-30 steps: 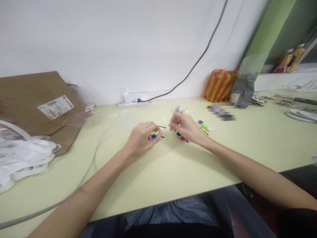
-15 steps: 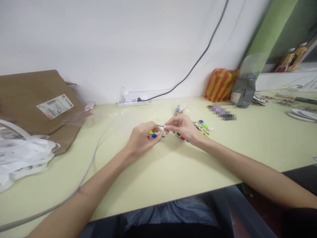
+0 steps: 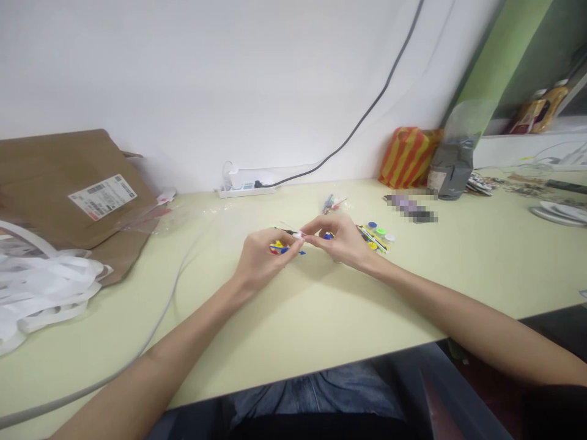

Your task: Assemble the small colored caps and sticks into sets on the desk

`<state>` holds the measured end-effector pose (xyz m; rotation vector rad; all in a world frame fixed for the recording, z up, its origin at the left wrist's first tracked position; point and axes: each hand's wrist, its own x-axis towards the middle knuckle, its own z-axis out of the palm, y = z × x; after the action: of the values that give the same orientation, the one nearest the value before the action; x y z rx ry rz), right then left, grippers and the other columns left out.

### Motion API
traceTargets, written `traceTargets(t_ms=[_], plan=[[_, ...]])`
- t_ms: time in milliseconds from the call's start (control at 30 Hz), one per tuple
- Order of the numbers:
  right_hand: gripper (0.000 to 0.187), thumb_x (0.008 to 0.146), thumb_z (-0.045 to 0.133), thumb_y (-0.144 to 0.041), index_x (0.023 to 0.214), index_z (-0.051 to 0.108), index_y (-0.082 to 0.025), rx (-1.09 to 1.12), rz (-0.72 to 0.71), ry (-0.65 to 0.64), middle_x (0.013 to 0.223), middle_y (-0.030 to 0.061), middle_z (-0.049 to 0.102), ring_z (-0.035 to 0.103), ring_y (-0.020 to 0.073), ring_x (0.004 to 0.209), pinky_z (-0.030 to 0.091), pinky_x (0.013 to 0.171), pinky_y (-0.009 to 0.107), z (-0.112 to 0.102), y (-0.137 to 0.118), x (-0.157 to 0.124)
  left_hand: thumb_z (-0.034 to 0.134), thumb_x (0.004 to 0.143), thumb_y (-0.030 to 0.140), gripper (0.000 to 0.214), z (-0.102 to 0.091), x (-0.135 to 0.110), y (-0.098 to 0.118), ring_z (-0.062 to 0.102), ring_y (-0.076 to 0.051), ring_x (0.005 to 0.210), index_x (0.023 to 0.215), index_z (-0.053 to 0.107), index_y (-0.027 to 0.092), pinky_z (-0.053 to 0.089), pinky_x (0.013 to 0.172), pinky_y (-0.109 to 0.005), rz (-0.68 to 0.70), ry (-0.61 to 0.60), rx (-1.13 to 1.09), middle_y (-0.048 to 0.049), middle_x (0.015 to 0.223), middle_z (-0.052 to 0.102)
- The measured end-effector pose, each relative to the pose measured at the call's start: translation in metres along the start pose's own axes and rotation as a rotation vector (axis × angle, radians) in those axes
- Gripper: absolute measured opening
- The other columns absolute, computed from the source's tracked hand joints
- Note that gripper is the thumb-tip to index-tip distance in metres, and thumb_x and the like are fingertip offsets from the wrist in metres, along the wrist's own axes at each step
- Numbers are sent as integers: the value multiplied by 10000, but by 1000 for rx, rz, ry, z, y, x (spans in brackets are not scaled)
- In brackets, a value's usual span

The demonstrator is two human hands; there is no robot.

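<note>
My left hand [image 3: 263, 256] and my right hand [image 3: 342, 240] meet fingertip to fingertip over the pale yellow table [image 3: 321, 305]. Both pinch a thin dark stick with a white tip [image 3: 293, 233], which may be a small brush. Under and around the hands lie small paint pots [image 3: 378, 235] with blue, green, yellow and red lids. A few more thin brushes [image 3: 332, 203] lie in clear wrap just behind the right hand.
A white power strip [image 3: 243, 186] sits against the wall, a dark cable running up from it. A brown paper bag [image 3: 77, 195] and white plastic bags [image 3: 41, 287] fill the left side. A grey cable [image 3: 151, 342] crosses the table. An orange striped bag [image 3: 406, 157] and a grey pouch [image 3: 452, 165] stand at back right.
My right hand moved left from the paint pots to meet my left hand and pinched the tip of the thin stick. The left hand stayed nearly in place.
</note>
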<state>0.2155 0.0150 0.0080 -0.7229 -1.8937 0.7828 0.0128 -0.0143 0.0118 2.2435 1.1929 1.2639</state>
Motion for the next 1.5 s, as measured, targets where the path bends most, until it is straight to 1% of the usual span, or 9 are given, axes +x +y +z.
traceTargets(t_ms=[133,267,367,533,667,900,1267,1433,1500], plan=[[269,839,705,-246,1100,679,-187,-155,-162,-62,1036,60,710,637,174,910,492,734,291,4,-1,-4,660,872,401,261,2,-1,3,620,-141,663,769,765,185,484,605,-250,-109,20,-81,-26,798,755],[143,873,666,-223,1011,649,-187,-256,-233,5,921,38,680,608,159,825,477,735,294,11,3,-7,659,875,413,267,6,-1,4,630,-152,682,792,787,194,471,623,-256,-105,-20,-125,-26,764,753],[106,899,648,-225,998,652,-189,-228,-198,38,875,29,683,615,153,781,478,697,284,12,3,-7,671,868,400,236,7,-1,5,646,-154,708,861,795,199,480,641,-256,-97,-22,-141,-32,811,763],[120,898,672,-244,1003,700,-192,-140,-140,-4,916,56,714,655,172,811,510,707,295,4,-2,-3,666,870,383,225,5,0,5,617,-134,665,915,780,194,481,616,-246,-80,-19,-109,-25,779,744],[162,948,582,-217,985,739,-203,-163,-140,11,924,59,732,673,178,840,517,750,311,1,-2,-1,646,877,411,246,3,1,3,616,-128,642,931,769,206,497,585,-238,-78,-25,-65,-16,781,739],[214,950,574,-244,1029,770,-209,-146,-49,161,887,55,757,686,184,807,511,697,308,0,-9,-2,637,873,460,298,4,1,1,609,-126,586,903,789,206,495,517,-237,-146,-66,-63,-37,860,768],[200,899,648,-262,1030,787,-204,19,29,99,923,59,758,671,177,836,476,687,291,0,-2,0,689,823,519,395,3,2,-2,597,-139,561,985,804,178,470,418,-236,-285,-39,-231,-55,746,732],[196,875,677,-265,1016,795,-198,17,48,128,879,60,767,677,183,814,464,664,291,0,-2,0,705,821,517,383,2,5,-10,649,-161,676,940,812,169,526,567,-259,-292,4,-294,-64,742,740],[192,877,679,-284,1010,798,-212,-3,30,121,893,58,771,680,187,822,467,667,297,-1,-3,-1,714,811,525,389,2,5,-12,655,-168,686,942,812,171,525,559,-256,-318,-5,-318,-68,735,741]])
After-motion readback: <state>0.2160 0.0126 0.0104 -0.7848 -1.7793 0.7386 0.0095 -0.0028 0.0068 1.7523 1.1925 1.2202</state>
